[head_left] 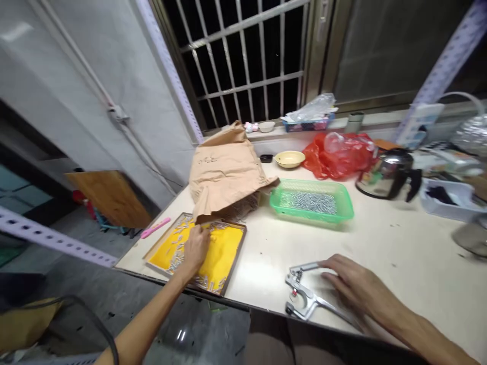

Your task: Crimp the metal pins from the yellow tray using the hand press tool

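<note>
My left hand (197,247) is over a shallow tray (233,261) with a yellow bottom, at the table's left front. Its fingers are bent together among small silvery metal pieces (177,258); what they pinch is too small to make out. Near the front edge, a pair of metal hand-press pliers (304,294) lies with its round jaw pointing left and its handles apart. My right hand (353,284) is curled loosely around those handles, fingertips on the upper one. Part of the lower handle is hidden by the hand.
A large brown paper bag (228,170) overhangs the tray's back edge. Behind the pliers stands a green plastic basket (342,205) holding many metal pieces. A pink tool (155,228) lies left. Further back are a yellow dish (289,159), a red plastic bag (338,157) and a kettle (388,175).
</note>
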`<state>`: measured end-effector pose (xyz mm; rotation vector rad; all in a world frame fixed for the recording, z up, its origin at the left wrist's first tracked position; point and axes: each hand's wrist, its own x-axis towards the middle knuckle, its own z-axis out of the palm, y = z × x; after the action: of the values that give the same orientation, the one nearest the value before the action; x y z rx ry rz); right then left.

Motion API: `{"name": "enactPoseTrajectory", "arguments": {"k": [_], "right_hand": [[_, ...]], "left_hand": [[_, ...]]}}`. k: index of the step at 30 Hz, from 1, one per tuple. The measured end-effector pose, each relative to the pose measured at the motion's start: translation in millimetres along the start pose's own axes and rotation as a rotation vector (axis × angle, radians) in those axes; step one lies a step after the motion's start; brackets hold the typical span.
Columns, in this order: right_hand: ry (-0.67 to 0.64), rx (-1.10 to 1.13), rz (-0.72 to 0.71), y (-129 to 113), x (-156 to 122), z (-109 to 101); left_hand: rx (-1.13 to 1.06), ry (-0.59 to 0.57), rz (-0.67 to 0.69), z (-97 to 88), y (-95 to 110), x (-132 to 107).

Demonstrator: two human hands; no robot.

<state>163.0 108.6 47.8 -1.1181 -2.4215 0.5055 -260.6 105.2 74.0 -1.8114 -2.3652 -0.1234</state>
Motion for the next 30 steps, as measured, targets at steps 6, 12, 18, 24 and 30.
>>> {"name": "enactPoseTrajectory", "arguments": {"k": [6, 12, 18, 24, 30], "right_hand": [[-0.117, 0.01, 0.097, -28, -32, 11], [-0.096, -0.044, 0.075, -34, -37, 15], [-0.074, -0.115, 0.083, -31, -31, 19], [-0.076, -0.232, 0.065, -22, -28, 23], [-0.082, -0.259, 0.054, -20, -24, 21]], "left_hand": [[-0.012, 0.006, 0.025, -1.7, 9, 5], [-0.912, -0.329, -0.135, -9.4, 77, -34], [-1.228, -0.723, -0.157, -4.0, 164, -94], [-1.13, -0.674, -0.127, 3.8, 180, -101], [-0.999, -0.656, -0.082, 7.2, 180, -97]]}}
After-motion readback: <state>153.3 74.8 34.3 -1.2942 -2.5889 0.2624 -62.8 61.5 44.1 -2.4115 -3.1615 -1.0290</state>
